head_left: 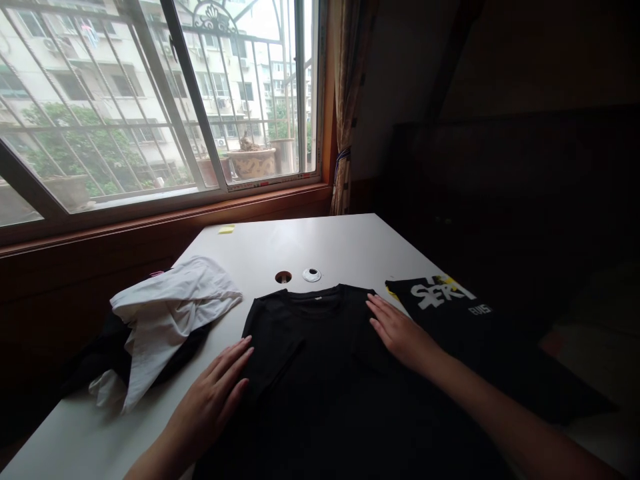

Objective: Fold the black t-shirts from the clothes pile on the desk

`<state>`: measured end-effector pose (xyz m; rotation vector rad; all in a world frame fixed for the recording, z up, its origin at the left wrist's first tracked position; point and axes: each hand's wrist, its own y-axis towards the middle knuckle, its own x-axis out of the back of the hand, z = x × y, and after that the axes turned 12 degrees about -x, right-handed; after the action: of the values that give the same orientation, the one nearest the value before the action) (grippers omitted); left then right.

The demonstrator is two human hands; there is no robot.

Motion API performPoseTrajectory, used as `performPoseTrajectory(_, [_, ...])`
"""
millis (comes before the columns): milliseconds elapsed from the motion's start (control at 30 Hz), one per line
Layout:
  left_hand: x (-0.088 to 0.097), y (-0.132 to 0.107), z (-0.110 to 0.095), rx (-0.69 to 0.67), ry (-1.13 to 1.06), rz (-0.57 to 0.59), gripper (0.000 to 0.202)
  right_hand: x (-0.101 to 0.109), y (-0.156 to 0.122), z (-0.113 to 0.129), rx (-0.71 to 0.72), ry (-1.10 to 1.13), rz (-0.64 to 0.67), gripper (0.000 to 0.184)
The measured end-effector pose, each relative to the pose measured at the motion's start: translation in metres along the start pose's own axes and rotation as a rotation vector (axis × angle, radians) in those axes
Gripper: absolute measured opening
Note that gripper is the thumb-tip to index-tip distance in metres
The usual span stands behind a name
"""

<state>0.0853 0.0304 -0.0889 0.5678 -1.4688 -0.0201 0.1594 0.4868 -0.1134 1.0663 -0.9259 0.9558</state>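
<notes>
A black T-shirt [320, 373] lies spread on the white table [330, 247], its neckline toward the window and its sleeves laid inward over the body. My left hand [213, 387] rests flat along the shirt's left edge, fingers stretched out and fingertips on the cloth. On the opposite side, my right hand [400, 330] lies with straight fingers on the shirt's right shoulder. Neither hand grips the fabric. The lower part of the shirt fades into shadow, so its hem cannot be made out.
To the left, a crumpled white garment [175, 313] lies over dark cloth at the table's edge. A black garment with white lettering [440, 297] hangs over the right edge. Beyond the neckline are a cable hole [283, 277], a white round cover [313, 274] and a yellow note [227, 229].
</notes>
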Motion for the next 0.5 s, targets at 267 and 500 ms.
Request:
performPoseTrajectory(267, [-0.065, 0.087, 0.006, 0.169, 0.072, 0.007, 0.055, -0.013, -0.011, -0.009, -0.099, -0.101, 0.102, 0.071])
performPoseTrajectory(500, [-0.083, 0.1, 0.027, 0.367, 0.15, 0.222, 0.068, -0.012, 0.008, -0.013, -0.111, -0.101, 0.202, 0.08])
